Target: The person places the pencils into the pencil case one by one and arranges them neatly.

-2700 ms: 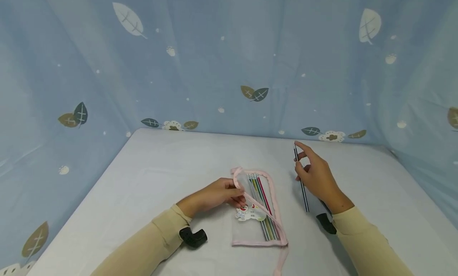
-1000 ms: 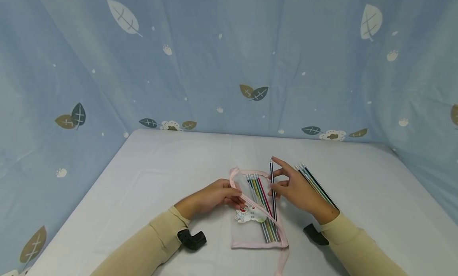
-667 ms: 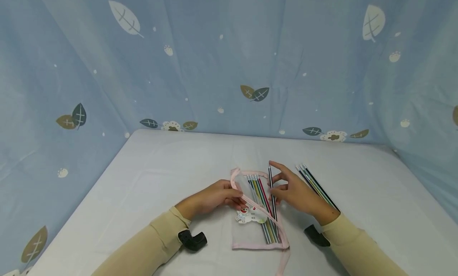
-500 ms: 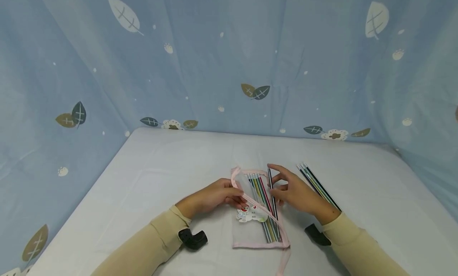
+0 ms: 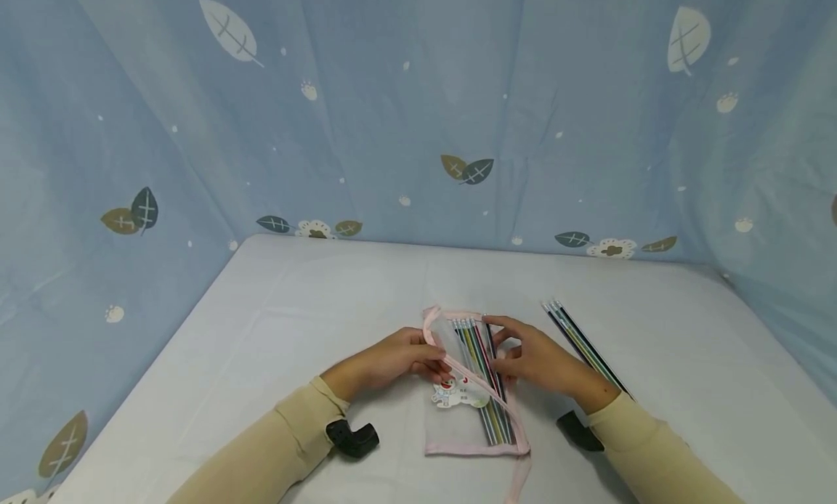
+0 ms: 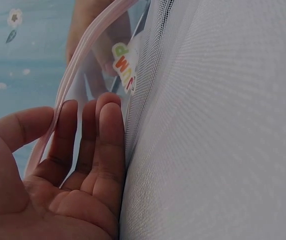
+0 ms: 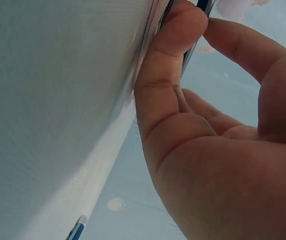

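A see-through pencil pouch (image 5: 447,431) with pink trim lies on the white table, its top lifted at the opening. My left hand (image 5: 391,357) pinches the pink zip edge (image 6: 83,46) between thumb and forefinger; its other fingers are under the clear film. Several pencils (image 5: 469,342) lie side by side inside. With my right hand (image 5: 541,360) I hold a dark striped pencil (image 5: 489,338) by thumb and fingers, forefinger at its upper end. That pencil lies along the pouch's right side, its lower part under the pink edge.
Several loose striped pencils (image 5: 575,337) lie to the right, partly behind my right forearm. A cartoon label (image 5: 458,393) sits on the pouch, and a pink strap (image 5: 518,478) trails toward me. Black wrist devices (image 5: 353,439) are on both sleeves. A blue leaf-print curtain (image 5: 392,112) encloses the table.
My right hand has carried the striped pencil left from beside the pouch, then slid it down and in alongside the others. My left hand keeps its place on the zip edge.
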Tool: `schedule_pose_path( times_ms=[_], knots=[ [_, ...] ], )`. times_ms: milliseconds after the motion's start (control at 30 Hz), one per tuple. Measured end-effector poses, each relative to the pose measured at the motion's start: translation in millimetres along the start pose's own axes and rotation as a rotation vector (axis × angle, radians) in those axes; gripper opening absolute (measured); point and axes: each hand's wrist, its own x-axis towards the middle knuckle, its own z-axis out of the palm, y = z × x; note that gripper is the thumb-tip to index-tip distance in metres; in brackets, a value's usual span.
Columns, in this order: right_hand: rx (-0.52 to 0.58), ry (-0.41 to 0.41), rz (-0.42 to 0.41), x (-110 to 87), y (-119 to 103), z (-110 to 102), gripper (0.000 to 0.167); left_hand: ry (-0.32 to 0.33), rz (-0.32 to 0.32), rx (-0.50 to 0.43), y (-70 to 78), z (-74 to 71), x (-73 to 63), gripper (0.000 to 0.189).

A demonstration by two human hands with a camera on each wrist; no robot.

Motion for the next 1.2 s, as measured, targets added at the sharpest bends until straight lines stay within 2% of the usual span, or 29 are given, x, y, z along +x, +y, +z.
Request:
schedule_pose_path(
  times_ms=[333,700,967,1200],
  knots=[
    [-0.041,-0.008,-0.024,-0.3,-1,2,0.072,0.000,0.000,0.007,-1.5,-1.7,2.1,0.026],
    [-0.126,0.004,-0.082,-2.5,-2,7,0.060,0.002,0.005,-0.005,-2.9,-0.6,1.2,0.023],
    [-0.118,-0.045,-0.103,-3.6,-3,8,0.059,-0.003,0.015,0.000,-3.3,-0.4,0.6,0.025],
    [-0.204,-0.068,-0.146,-4.3,-4,11,0.053,-0.005,0.022,-0.001,-4.8,-1.5,1.2,0.026]
  ],
)
